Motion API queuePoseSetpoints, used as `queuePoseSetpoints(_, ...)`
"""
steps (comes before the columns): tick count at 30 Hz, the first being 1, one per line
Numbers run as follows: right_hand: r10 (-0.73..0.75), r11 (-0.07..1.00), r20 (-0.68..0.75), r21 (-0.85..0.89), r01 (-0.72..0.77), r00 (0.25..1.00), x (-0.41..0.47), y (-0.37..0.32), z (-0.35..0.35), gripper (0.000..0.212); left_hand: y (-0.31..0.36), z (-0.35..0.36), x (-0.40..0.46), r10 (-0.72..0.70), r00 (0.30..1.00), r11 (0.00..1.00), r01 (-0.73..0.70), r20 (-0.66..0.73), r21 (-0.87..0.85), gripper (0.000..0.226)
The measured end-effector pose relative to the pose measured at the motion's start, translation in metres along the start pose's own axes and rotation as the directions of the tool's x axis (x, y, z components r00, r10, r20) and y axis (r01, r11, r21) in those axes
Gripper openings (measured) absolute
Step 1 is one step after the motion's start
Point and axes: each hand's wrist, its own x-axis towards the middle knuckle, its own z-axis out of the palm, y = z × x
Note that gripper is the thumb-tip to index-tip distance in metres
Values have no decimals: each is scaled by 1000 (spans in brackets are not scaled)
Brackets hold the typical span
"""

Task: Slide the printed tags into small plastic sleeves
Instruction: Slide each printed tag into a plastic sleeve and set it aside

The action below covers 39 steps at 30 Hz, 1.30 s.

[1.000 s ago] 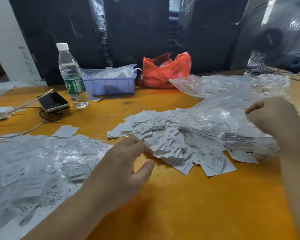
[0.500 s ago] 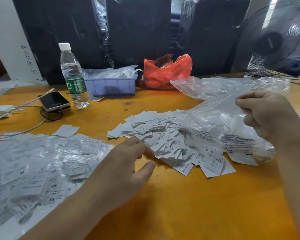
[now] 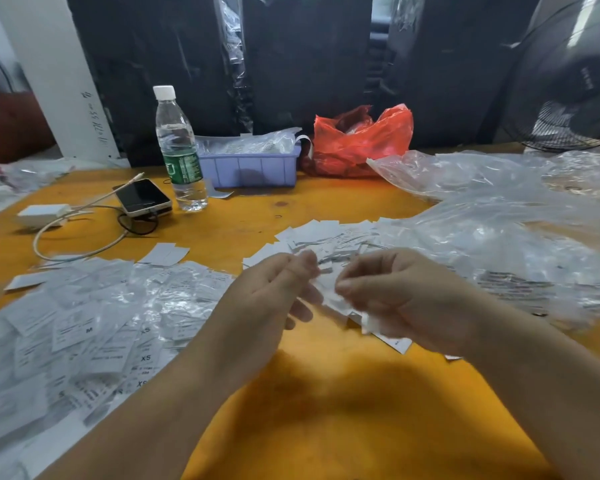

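My left hand (image 3: pixel 267 303) and my right hand (image 3: pixel 399 296) meet above the orange table (image 3: pixel 326 410), fingertips close together. Between them is a small whitish piece (image 3: pixel 328 284), blurred. The left thumb and forefinger pinch what looks like a printed tag. My right hand pinches a small plastic sleeve, part of it showing under the palm. Behind the hands lies the heap of loose printed tags (image 3: pixel 326 233). A spread of tags in sleeves (image 3: pixel 84 323) covers the table on the left. The big clear bag (image 3: pixel 499 237) lies at the right.
At the back stand a water bottle (image 3: pixel 181 157), a purple tray (image 3: pixel 250 168) with plastic in it and a red bag (image 3: pixel 361 140). A phone (image 3: pixel 142 197) with cables and a white charger (image 3: pixel 42 211) lie at left. A fan (image 3: pixel 575 81) stands at far right.
My right hand has come away from the clear bag and moved left to meet my left hand. My left hand has lifted off the table toward the middle.
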Motion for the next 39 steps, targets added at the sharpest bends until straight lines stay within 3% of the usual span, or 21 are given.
queuePoseSetpoints(4, 45, 969, 12, -244, -40, 999, 5, 9, 7, 7, -3, -2, -1, 16, 1000, 985, -20, 27, 170, 4)
queuePoseSetpoints(7, -6, 905, -45, -426, -14, 999, 7, 11, 7, 5, -9, -2, -4, 60, 998, 902, -63, 20, 427, 9)
queuePoseSetpoints(12, -42, 939, -118, -343, -1, 992, 5, 8, 8, 15, -11, -3, -3, 79, 997, 791, -61, -4, 608, 8)
queuePoseSetpoints(16, -11, 971, -83, -239, -9, 996, 0, 3, 9, 17, -10, -11, 0, 123, 990, 791, -60, -62, 609, 9)
queuePoseSetpoints(21, -52, 919, -54, -394, 27, 997, -2, 3, 9, 15, -11, -13, 1, 138, 986, 784, -50, -96, 619, 9)
queuePoseSetpoints(26, -96, 802, 16, -591, 87, 995, -3, 7, 11, 28, -12, -12, 1, 137, 984, 770, -32, -117, 637, 8)
queuePoseSetpoints(30, -138, 753, 46, -644, 135, 989, -3, 12, 14, 39, -14, -14, 3, 136, 981, 770, -19, -135, 638, 9)
queuePoseSetpoints(34, -232, 683, 63, -700, 208, 971, 1, 19, 19, 36, -14, -13, 3, 147, 981, 761, -32, -124, 648, 9)
queuePoseSetpoints(37, -339, 565, 99, -773, 287, 936, 2, 24, 27, 28, -14, -13, 3, 164, 978, 759, -39, -133, 650, 9)
queuePoseSetpoints(39, -390, 399, 175, -853, 337, 904, 2, 30, 38, 26, -13, -14, 4, 170, 975, 756, -35, -144, 653, 9)
